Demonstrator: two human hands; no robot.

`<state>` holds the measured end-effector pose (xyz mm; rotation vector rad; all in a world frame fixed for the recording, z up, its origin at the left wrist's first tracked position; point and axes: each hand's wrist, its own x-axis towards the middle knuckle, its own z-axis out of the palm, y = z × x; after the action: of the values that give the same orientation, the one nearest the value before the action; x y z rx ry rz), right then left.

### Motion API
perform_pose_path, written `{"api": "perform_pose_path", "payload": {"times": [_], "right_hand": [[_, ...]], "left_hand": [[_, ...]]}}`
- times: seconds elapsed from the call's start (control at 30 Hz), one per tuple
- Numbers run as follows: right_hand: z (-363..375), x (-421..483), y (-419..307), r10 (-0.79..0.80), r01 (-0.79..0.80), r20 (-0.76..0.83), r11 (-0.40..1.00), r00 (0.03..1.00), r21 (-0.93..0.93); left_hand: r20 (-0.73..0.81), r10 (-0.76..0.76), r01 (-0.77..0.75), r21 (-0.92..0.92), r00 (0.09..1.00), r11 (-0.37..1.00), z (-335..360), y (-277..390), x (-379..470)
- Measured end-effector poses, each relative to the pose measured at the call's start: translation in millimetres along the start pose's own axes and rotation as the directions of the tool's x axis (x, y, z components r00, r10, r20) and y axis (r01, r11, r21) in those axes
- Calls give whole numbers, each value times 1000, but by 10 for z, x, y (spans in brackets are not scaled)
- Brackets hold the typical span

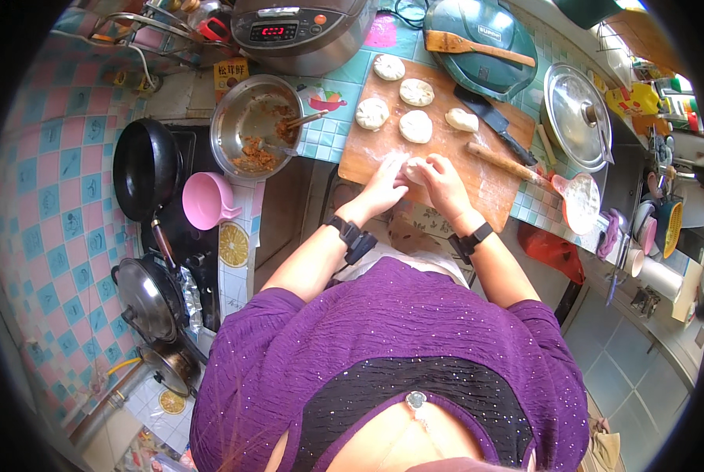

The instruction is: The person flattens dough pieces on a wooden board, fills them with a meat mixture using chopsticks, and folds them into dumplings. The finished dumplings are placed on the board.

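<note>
My right hand (pixel 448 186) pinches a small piece of white dough (pixel 414 170) at the near edge of a floured wooden board (pixel 375 154). Against the dough's other side rests my left hand (pixel 383 187), fingers curved around it. What lies inside or under the dough is hidden by the fingers. Beyond my hands are several round pleated buns, the nearest being a bun (pixel 415 126). To their right sits a smooth lump of dough (pixel 462 120). A wooden rolling pin (pixel 505 164) and a black-handled cleaver (pixel 490 118) lie along the board's right side.
Left of the board, a steel bowl (pixel 225 127) holds reddish-brown filling and utensils. Behind stand a rice cooker (pixel 304 41) and a green electric appliance (pixel 476 59) with a wooden spatula (pixel 476 48) on top. A lidded pot (pixel 573 112), flour bag (pixel 582 203), pink cup (pixel 206 200) and wok (pixel 145 171) flank me.
</note>
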<state>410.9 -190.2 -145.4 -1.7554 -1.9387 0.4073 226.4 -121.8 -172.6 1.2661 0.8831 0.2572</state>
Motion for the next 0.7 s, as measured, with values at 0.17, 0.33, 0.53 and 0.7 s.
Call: {"api": "perform_pose_path", "payload": {"times": [0.17,0.33,0.53,0.7], "right_hand": [[-81,-324,29,-8,26,161,994,987,-111],[42,-415,64,46,9,247,976,968,-219],[19,-397,98,41,19,299,980,953,-196],[-263,-484,389,207,-187,135,971,969,-151]], "left_hand": [[205,316,-339,818,926,464,41,58,-235],[226,266,-287,933,937,216,122,19,-175],[230,287,-295,932,930,210,127,102,-188],[284,391,-363,920,876,145,169,224,-92]]}}
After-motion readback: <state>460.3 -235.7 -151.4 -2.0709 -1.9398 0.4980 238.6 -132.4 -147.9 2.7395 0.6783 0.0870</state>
